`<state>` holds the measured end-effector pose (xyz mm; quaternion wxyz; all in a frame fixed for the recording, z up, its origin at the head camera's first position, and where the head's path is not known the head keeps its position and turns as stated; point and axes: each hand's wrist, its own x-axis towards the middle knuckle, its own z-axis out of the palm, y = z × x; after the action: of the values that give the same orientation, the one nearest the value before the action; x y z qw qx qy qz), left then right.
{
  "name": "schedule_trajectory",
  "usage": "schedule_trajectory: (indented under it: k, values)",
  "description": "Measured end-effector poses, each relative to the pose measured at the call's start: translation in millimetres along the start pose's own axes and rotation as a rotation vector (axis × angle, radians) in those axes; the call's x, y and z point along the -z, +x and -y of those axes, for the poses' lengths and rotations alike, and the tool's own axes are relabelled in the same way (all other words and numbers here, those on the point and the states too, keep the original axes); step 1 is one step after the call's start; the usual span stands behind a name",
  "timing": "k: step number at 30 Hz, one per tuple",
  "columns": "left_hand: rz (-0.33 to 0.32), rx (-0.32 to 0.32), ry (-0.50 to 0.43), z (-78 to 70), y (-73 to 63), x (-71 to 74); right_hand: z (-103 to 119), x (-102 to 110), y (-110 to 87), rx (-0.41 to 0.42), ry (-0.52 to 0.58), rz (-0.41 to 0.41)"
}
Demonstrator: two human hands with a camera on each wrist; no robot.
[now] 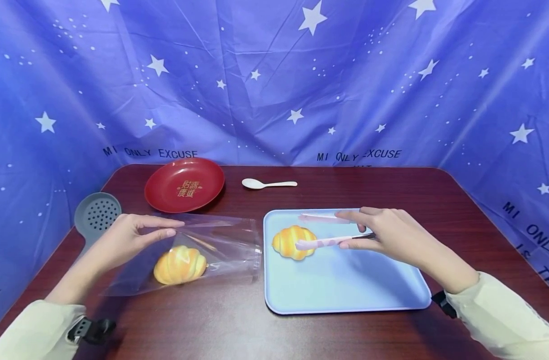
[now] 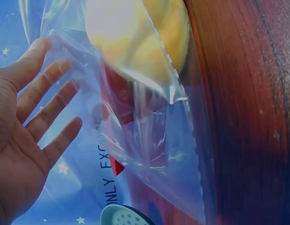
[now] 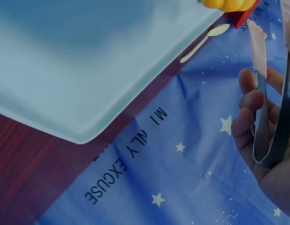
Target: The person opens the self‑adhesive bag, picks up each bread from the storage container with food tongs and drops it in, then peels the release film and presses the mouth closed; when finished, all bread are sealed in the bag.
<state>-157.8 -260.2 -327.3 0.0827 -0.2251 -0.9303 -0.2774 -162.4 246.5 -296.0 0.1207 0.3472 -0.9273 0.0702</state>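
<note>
My left hand [image 1: 127,237] is at the upper side of a clear plastic bag [image 1: 233,245], its thumb and fingers extended. In the left wrist view the fingers [image 2: 56,101] are straight and spread at the bag's film. Inside the bag lies a golden bread roll [image 1: 181,265]. My right hand [image 1: 389,232] holds pink-tipped metal tongs [image 3: 260,117] between thumb and fingers, the tongs' arms spread apart. One tip overlaps a second bread roll [image 1: 285,241] in the head view; the other is beyond it. That roll sits at the left of a light blue tray [image 1: 342,285].
A red plate [image 1: 161,185] with gold characters stands at the back left, beside a white spoon [image 1: 279,184]. A grey slotted ladle [image 1: 91,205] lies partly behind my left hand. The dark wooden table [image 1: 220,325] meets a blue star-printed curtain [image 1: 274,65] behind.
</note>
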Motion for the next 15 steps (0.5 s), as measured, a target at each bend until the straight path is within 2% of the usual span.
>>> schedule_trajectory:
  k: [7,15]
  values:
    - [0.000,-0.008,-0.004,0.3,0.3,-2.8,-5.4,-8.8,-1.6,0.054,-0.025,-0.026]
    - [0.002,-0.029,-0.041,1.6,0.6,-4.8,-7.6,-12.0,-1.0,0.066,-0.076,-0.037]
